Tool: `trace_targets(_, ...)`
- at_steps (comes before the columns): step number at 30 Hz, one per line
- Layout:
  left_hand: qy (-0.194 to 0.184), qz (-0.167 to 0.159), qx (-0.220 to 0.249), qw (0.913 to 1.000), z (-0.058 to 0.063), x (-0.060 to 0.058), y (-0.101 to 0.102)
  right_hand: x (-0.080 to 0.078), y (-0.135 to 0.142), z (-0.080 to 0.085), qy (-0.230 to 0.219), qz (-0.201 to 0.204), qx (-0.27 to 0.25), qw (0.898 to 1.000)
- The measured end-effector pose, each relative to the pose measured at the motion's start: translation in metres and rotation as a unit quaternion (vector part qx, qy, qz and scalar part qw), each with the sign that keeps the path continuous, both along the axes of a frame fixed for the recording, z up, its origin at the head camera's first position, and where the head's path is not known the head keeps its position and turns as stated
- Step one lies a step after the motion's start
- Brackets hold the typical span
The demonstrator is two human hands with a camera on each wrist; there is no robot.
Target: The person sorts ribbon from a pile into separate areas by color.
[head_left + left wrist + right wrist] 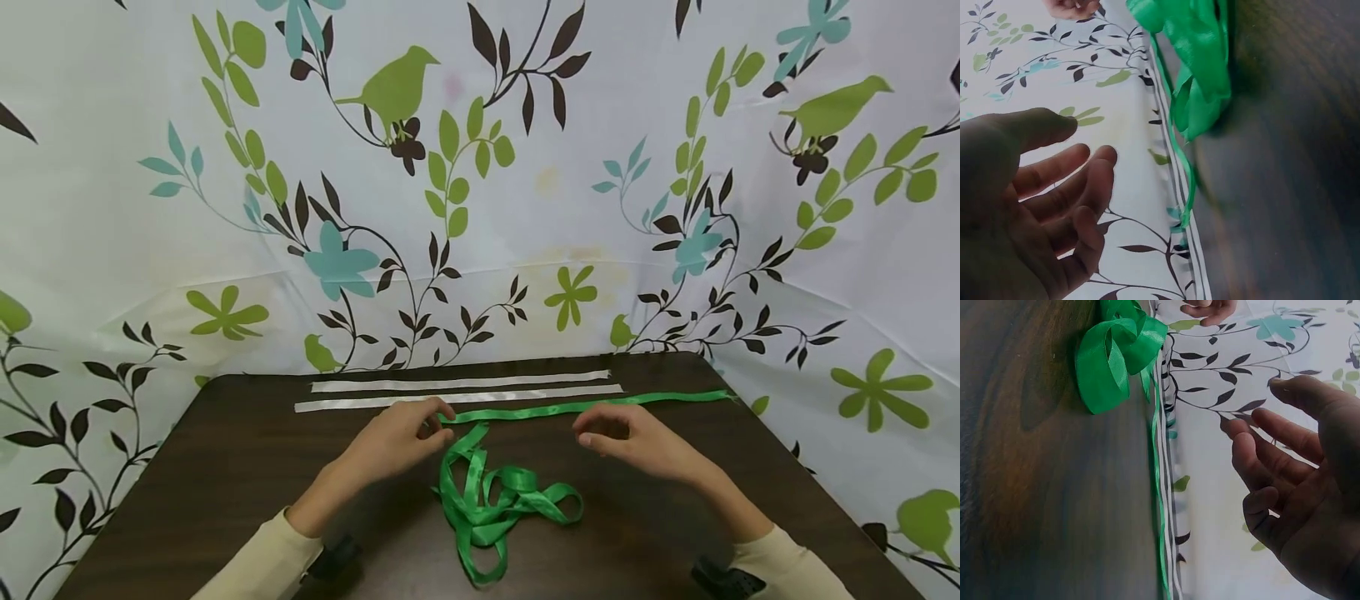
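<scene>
Fingers (1100, 181) loosely bent, parted from the thumb (1044, 128) and holding nothing, the left hand (401, 435) hovers above the table (225, 492) at the near end of the green strip (551, 410); the right hand (633, 437) hovers likewise, just below the strip's middle, fingertips inward. Wrists slant out to pale sleeves (262, 554). Between the arms lies the green heap (491, 531); beyond the strip, two white strips (465, 385)

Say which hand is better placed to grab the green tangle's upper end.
Probably the left hand: empty, and closer to the upper end of the green tangle than the right hand, also empty.
</scene>
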State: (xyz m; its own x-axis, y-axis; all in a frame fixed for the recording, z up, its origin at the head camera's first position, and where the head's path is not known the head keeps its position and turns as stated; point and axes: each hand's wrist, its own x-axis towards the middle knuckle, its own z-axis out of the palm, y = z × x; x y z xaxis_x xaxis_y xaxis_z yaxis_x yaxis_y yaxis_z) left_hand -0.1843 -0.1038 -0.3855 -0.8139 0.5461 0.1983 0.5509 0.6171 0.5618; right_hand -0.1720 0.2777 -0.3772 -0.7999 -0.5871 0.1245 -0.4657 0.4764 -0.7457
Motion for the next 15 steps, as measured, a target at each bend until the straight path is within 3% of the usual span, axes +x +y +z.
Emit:
trace_targets(5,-0.017,-0.023,-0.018,0.9994,-0.005,0.001,0.003,-0.002,-0.014,-0.008,0.032,0.026,0.025,0.999)
trace_targets(15,-0.028,-0.043,-0.021,0.9985,-0.010,0.000,0.009,-0.014,-0.041,-0.018,0.019,0.112,0.054,0.992)
